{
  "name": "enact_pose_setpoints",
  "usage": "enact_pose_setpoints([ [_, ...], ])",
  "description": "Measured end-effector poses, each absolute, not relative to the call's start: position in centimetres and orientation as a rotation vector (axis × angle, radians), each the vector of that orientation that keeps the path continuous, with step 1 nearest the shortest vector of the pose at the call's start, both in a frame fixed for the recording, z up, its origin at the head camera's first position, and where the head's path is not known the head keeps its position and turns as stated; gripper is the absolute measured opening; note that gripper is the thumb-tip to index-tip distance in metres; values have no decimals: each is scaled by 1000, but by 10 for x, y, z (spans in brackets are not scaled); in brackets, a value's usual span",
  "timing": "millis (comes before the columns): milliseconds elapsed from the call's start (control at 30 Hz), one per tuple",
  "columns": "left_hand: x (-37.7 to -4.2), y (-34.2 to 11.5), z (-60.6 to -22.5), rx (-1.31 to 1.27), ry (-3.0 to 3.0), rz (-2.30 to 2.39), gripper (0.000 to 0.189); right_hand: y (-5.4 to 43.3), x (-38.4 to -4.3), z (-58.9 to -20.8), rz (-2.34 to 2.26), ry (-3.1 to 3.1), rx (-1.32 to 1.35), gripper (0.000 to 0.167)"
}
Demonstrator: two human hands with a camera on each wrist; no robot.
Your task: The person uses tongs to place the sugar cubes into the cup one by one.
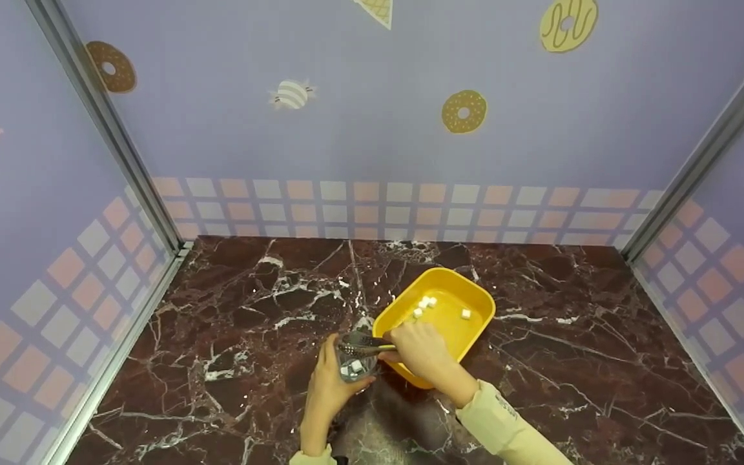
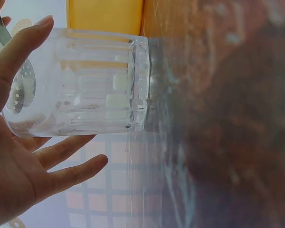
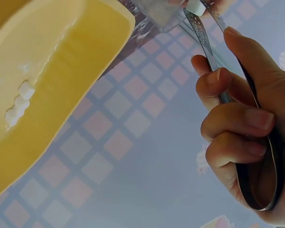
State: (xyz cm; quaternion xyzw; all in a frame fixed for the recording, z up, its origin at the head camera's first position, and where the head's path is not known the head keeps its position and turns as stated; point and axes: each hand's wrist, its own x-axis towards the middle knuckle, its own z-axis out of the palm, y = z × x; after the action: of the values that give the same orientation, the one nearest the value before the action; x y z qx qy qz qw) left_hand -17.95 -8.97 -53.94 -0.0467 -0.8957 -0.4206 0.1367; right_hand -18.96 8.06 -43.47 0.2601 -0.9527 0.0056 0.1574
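A clear glass (image 2: 97, 85) stands upright on the marble-patterned surface, with several white cubes (image 2: 118, 102) at its bottom. My left hand (image 1: 325, 392) holds the glass around its upper part, thumb on one side and fingers on the other. In my right hand (image 1: 425, 352) is a pair of metal tongs (image 3: 211, 57) with perforated tips. Between those tips a white cube (image 3: 195, 6) shows in the right wrist view. The tips are at the glass's mouth. Close on the right, a yellow tub (image 1: 453, 300) lies partly behind my right hand, with several white cubes (image 1: 425, 302) inside.
The dark red marble-patterned table (image 1: 249, 361) extends around the glass and tub. A purple patterned wall (image 1: 359, 142) stands behind it, with side panels left and right joined by metal corner posts (image 1: 120, 142).
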Motion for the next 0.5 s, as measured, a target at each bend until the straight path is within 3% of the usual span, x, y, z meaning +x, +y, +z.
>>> enact_pose_setpoints([
  [500,-179,-90,-540,-101,-2633,-1194,99,90,-190,-431,80,-2743,729,31],
])
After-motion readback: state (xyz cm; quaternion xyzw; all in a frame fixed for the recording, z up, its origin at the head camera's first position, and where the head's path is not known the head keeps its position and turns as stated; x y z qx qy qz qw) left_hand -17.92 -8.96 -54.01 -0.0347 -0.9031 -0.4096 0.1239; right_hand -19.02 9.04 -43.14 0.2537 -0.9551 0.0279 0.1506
